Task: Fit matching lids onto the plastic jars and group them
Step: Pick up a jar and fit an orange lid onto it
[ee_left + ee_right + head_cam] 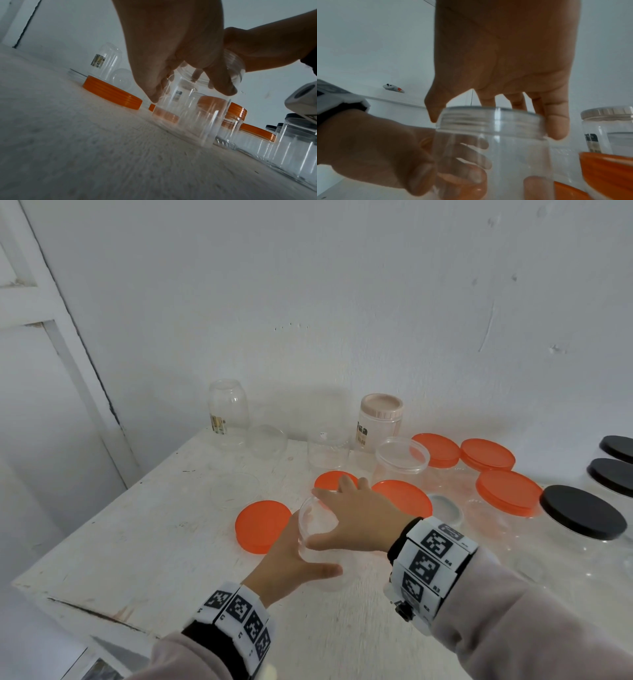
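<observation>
A clear plastic jar (pixel 323 573) stands upright on the white table (pixel 154 542), near its front. My left hand (pixel 291 563) grips the jar's body (pixel 193 119), fingers and thumb wrapped round it. A clear lid (pixel 491 119) sits on the jar's mouth. My right hand (pixel 356 513) comes down on it from above, with the thumb and fingers curled over the lid's rim (pixel 310 517). In the left wrist view my right hand (pixel 260 51) covers the lid (pixel 235 65). Through the jar wall I see my left hand's fingers (pixel 471 159).
Loose orange lids (pixel 263 529) (pixel 404 496) lie around the jar. To the right stand orange-lidded jars (pixel 508 491) and black-lidded jars (pixel 582 510). At the back are an open jar (pixel 400 457), a pink-lidded jar (pixel 380 419) and an upturned clear jar (pixel 227 412). The table's edge runs along the left.
</observation>
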Demonstrator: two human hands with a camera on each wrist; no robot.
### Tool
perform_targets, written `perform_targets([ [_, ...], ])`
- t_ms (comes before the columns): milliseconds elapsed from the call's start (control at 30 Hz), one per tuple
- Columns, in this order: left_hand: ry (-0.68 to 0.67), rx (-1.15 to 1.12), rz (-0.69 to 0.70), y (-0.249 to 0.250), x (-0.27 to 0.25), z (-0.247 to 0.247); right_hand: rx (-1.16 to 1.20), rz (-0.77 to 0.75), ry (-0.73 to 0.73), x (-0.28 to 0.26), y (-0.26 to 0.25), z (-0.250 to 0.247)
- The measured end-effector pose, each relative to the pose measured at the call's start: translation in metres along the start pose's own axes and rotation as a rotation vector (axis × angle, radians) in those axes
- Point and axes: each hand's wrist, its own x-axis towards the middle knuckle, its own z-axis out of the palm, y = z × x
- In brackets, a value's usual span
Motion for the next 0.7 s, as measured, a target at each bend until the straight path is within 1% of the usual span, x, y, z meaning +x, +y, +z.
perform_targets([
  [300, 0.017, 0.023, -0.008, -0.004, 0.0, -0.001, -0.003, 0.107, 0.175, -0.004, -0.012, 0.023],
  [467, 0.002, 0.044, -0.015, -0.004, 0.001, -0.003, 0.17, 0.111, 0.243, -0.015, -0.01, 0.04],
  [600, 0.011, 0.044, -0.043, -0.009, 0.002, -0.006, 0.434, 0.053, 0.241, -0.034, 0.003, 0.048],
  [700, 0.005, 0.06, -0.055, -0.011, 0.003, -0.008, 0.491, 0.017, 0.293, -0.059, 0.022, 0.049],
])
